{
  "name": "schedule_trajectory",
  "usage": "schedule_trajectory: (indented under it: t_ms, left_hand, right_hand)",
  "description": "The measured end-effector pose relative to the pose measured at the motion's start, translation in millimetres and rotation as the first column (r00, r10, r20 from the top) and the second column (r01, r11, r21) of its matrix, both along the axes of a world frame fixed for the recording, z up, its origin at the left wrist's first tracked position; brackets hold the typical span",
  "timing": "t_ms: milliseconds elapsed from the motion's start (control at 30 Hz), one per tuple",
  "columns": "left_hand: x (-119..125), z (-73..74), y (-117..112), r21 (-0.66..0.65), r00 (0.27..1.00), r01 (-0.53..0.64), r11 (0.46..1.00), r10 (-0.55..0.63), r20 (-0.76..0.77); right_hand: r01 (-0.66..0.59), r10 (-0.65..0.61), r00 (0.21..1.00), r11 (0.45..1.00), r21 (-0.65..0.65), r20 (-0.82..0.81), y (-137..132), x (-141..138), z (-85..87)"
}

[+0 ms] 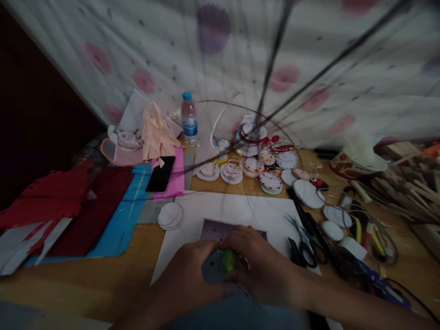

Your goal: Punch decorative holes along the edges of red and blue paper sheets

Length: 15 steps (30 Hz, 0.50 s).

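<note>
Close together over the front of a white sheet [227, 206] are my two hands. Curved round the side of a grey-blue piece with dark dots [210, 266], the fingers and thumb of my left hand [185, 270] grip it; its lower part is hidden. My right hand [257, 261] is closed, its fingertips on a small bright green object [229, 260] whose kind I cannot make out. Behind the hands lies a dark-framed greyish rectangular panel [220, 229], partly covered by my fingers. White paper discs [171, 215] rest at the sheet's left edge.
Scissors [305, 243], dark pens and a white tape roll [352, 249] lie to the right. Small decorated hats [231, 172] cluster behind the sheet. A water bottle [190, 119], phone [161, 174] and coloured felt sheets [92, 206] are at left. Wood strips [405, 174] and a paper bowl [350, 167] stand far right.
</note>
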<state>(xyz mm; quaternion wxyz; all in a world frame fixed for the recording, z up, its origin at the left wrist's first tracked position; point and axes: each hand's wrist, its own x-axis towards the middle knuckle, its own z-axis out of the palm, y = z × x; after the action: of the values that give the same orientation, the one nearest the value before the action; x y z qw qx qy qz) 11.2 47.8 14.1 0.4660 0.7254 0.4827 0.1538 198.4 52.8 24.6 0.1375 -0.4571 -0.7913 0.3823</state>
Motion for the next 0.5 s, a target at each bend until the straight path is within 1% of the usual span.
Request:
schedule_trajectory:
  t_ms: [133, 267, 300, 367, 433, 500]
  left_hand:
    - [0.4, 2.7, 9.3, -0.03, 0.996, 0.069, 0.997, -0.071, -0.056]
    - [1.6, 6.1, 15.4, -0.076, 0.989, 0.144, 0.987, -0.146, -0.013]
    - [2.1, 5.7, 16.1, -0.058, 0.987, 0.158, 0.986, -0.158, 0.009]
    - [3.2, 2.4, 16.6, 0.022, 0.984, 0.174, 0.985, -0.175, 0.027]
    - [4.2, -3.6, 16.2, 0.11, 0.983, 0.181, 0.977, -0.184, 0.01]
    - [4.3, -10.4, 15.4, 0.171, 0.982, 0.191, 0.967, -0.189, -0.025]
  right_hand:
    - [-0.033, 0.033, 0.999, 0.999, -0.025, 0.025, -0.8, -1.7, 0.0]
    - [-0.039, 0.04, 0.999, 0.999, -0.033, 0.027, -2.1, -1.2, -2.4]
    - [-0.033, 0.034, 0.999, 0.999, -0.02, 0.024, -2.4, -0.9, -3.3]
    - [-0.016, 0.016, 1.0, 1.0, 0.017, 0.01, -2.8, -0.5, -5.8]
    - [0.0, 0.001, 1.0, 0.999, 0.054, -0.013, -3.1, -0.2, -8.9]
    - [0.012, -0.009, 0.999, 0.997, 0.079, -0.04, -3.5, -0.4, -12.4]
